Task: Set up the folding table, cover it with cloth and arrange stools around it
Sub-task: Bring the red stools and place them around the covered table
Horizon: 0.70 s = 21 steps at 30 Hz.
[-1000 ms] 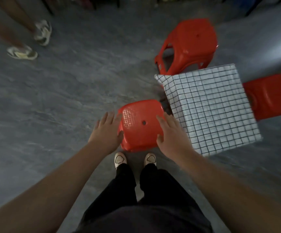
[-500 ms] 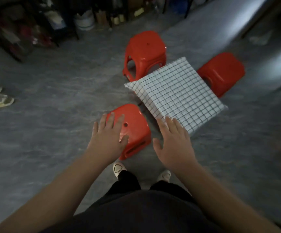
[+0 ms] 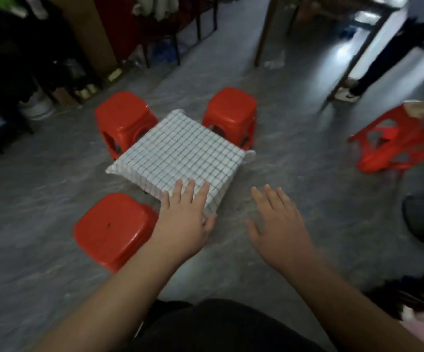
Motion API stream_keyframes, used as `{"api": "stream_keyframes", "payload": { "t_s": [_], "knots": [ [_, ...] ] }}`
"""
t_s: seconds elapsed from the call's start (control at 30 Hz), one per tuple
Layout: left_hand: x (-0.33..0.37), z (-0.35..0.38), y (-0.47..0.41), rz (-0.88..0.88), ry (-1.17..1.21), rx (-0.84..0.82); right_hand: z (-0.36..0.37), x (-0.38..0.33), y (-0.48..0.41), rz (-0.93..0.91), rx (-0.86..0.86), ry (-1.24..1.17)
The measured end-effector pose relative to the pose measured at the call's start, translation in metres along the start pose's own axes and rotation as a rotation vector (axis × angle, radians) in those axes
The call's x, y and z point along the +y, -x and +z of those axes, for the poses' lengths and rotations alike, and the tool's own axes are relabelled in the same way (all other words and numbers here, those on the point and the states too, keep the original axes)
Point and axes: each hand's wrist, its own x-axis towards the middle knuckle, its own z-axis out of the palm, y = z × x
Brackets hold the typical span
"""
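Head view: cloth-covered table (image 3: 180, 153) stands on the grey floor (image 3: 53, 186). Left hand (image 3: 183, 219) is over the table's near corner, fingers (image 3: 190, 193) straight and spread, tips overlapping the checked cloth's edge (contact unclear, frame blurred). Right hand (image 3: 279, 224) is right of that corner over bare floor, fingers splayed, holding nothing. Near stool (image 3: 114, 227) sits left of that corner. Far-left stool (image 3: 124, 120) and far-right stool (image 3: 231, 110) flank the table's far corner.

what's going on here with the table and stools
A person stands over a small table hidden under a white checked cloth. Red plastic stools stand at three sides: far left stool, far right stool, near left stool. Both hands are open: left hand over the cloth's near corner, right hand over bare grey floor.
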Motion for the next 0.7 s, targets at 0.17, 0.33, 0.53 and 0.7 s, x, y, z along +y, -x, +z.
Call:
{"api": "stream_keyframes", "payload": {
  "t_s": [0.17,0.33,0.53,0.7],
  "knots": [
    [0.142,0.017,-0.033,0.209,-0.007,-0.035,-0.045,0.127,0.041,0.196,0.069,0.026],
    [0.246,0.02,-0.069,0.369,-0.047,-0.019,-0.086,0.213,0.069,0.373,0.141,-0.003],
    [0.32,0.012,-0.121,0.502,-0.131,-0.042,-0.112,0.283,0.049,0.54,0.216,-0.083],
    [0.364,0.004,-0.192,0.575,-0.137,-0.075,-0.128,0.332,0.009,0.624,0.212,-0.078]
  ]
}}
